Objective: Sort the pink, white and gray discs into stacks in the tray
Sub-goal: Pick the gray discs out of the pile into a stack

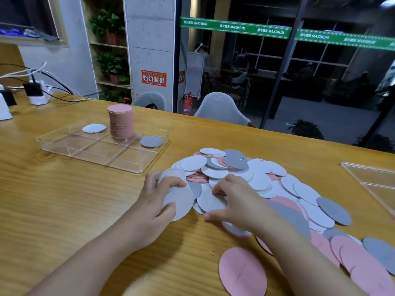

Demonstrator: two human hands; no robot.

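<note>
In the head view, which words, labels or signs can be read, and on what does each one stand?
"MAXIMUM", repeated after Chinese characters too small to read: on the green band across the glass wall.
Orange sign on the pillar: pictograms and text, too small to read.
Faint handwriting on the near pink disc: not legible.
Faint mark on the gray disc in the tray: not legible.
Fire extinguisher label: blurred.

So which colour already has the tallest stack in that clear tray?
Pink. The pink stack stands tall in the tray; the white discs and gray discs beside it lie almost flat.
</note>
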